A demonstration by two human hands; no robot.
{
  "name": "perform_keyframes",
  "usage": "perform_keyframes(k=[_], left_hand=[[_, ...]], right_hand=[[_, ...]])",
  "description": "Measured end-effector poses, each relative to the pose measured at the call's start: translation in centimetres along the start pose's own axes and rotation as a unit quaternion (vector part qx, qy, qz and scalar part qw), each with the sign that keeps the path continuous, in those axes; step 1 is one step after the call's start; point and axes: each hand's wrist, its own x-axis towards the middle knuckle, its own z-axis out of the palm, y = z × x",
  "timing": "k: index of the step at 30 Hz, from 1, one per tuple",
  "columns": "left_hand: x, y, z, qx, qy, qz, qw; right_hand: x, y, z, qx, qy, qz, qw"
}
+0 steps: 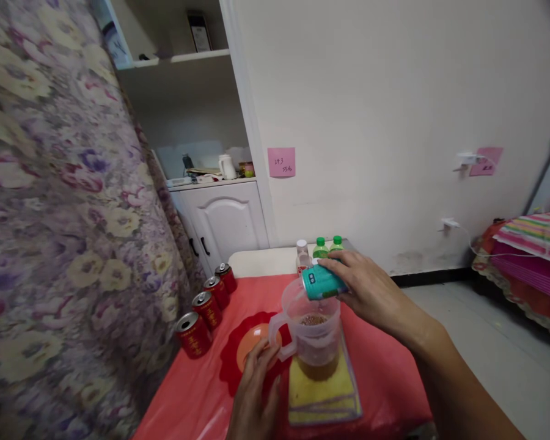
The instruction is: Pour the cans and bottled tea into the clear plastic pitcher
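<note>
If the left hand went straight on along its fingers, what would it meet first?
Most likely the pitcher handle, just ahead of the left hand; depth is unclear, and the two may already be touching.

- I face a white wall (pixel 371 122), smudged low down, with a dark skirting (pixel 431 277) at its foot.
- A pink note (pixel 282 162) is fixed to it beside the white cabinet (pixel 231 223); I observe an open shelf (pixel 192 57) above.
- To my left hangs a floral curtain (pixel 59 201).
- To my right: pale floor (pixel 472 315), and a bed (pixel 522 263) with a striped cover (pixel 538 235).
</note>
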Motion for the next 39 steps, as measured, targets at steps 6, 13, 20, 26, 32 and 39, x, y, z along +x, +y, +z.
perform_keyframes(k=[6, 13, 20, 26, 32, 39], left_hand=[[-0.1, 0.1, -0.7, 0.005, 0.012, 0.019, 1.000], [0.2, 0.5, -2.5, -0.018, 0.046, 0.036, 0.998], [0.3, 4.2, -5.7, -0.117, 0.070, -0.034, 0.990], [-0.7, 6.7, -7.5, -0.223, 0.070, -0.080, 0.969], [-1.7, 5.8, -6.7, -0.250, 0.093, -0.119, 0.956], [-3.9, 5.0, -6.7, -0.235, 0.174, -0.212, 0.933]], right_hand=[[-0.1, 0.3, 0.2, 0.076, 0.006, 0.038, 0.996], [-0.4, -0.9, -0.2, 0.318, 0.078, 0.072, 0.942], [-1.2, -7.0, 0.9, 0.673, -0.023, 0.051, 0.737], [-2.3, -11.3, 4.0, 0.744, -0.071, 0.061, 0.662], [-2.9, -13.3, 7.3, 0.720, -0.079, 0.094, 0.683], [-3.7, -13.7, 10.7, 0.509, -0.156, 0.058, 0.844]])
